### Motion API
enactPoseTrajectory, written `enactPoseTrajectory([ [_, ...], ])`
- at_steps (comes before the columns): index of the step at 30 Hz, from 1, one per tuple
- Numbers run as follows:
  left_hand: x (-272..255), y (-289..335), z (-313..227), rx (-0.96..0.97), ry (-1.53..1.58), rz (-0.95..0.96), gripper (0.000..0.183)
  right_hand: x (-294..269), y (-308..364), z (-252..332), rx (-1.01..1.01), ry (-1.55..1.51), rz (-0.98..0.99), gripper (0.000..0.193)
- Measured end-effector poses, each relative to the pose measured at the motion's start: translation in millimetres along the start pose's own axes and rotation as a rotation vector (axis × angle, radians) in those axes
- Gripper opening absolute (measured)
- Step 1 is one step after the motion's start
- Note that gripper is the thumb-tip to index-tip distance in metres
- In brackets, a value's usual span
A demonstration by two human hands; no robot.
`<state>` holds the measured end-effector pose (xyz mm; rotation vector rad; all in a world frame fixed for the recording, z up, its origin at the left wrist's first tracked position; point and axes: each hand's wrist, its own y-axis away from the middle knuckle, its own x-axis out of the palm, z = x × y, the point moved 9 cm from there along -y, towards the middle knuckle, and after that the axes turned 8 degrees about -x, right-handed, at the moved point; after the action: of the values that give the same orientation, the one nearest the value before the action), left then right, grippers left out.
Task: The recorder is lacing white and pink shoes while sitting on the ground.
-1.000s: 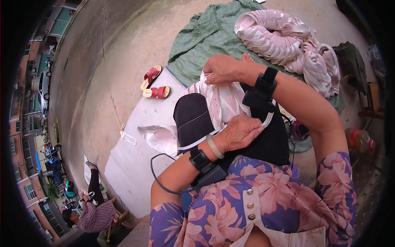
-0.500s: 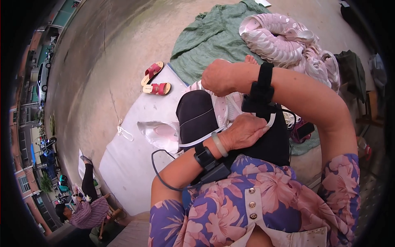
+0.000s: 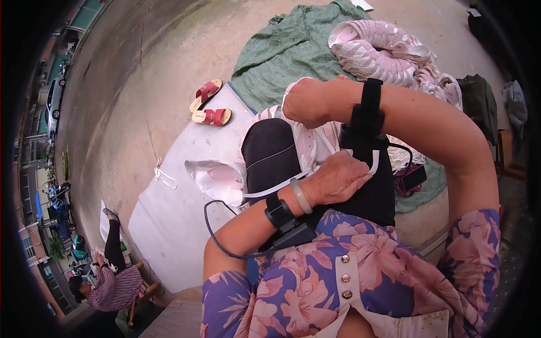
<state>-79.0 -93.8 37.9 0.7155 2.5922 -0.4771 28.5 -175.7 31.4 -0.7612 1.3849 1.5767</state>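
Note:
Across my lap lies a pale pink and white shoe upper (image 3: 305,145), partly covered by my hands and my dark-clad knee. My left hand (image 3: 337,179) is closed in a pinch on a white shoelace (image 3: 375,162), whose end sticks up past the fingers. My right hand (image 3: 307,102) forms a fist above the upper. A thin white strip of lace curves along its knuckles; the fingers themselves are hidden. Beside my left knee, another upper (image 3: 217,176) with a silvery white lining rests on the pale sheet (image 3: 163,231).
Nested pink and white uppers (image 3: 389,62) are heaped on green cloth (image 3: 282,50) ahead. Red sandals (image 3: 212,116) sit at the sheet's edge, near a loose white lace (image 3: 163,176). Another person (image 3: 115,287) sits at the far left. A cable (image 3: 208,219) loops by my left forearm.
My right fist has shifted slightly right, and the white strip now shows around its knuckles. My left hand keeps its pinch on the lace. The view has tilted a little.

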Motion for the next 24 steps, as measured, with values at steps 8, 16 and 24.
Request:
enactPoseTrajectory([
  [8, -25.8, -6.9, -9.4, -0.027, 0.08, -0.069, 0.015, 0.6, 22.4, 40.8, -0.329, 0.418, -0.393, 0.01],
  [16, -33.7, -0.1, 19.5, -0.349, 0.433, -0.037, 0.024, 4.9, 39.8, 12.8, -0.178, 0.428, -0.64, 0.01],
  [24, -21.7, 2.5, 17.8, -0.343, 0.474, -0.011, 0.031, 12.0, 39.6, 7.5, -0.072, 0.325, -0.66, 0.01],
])
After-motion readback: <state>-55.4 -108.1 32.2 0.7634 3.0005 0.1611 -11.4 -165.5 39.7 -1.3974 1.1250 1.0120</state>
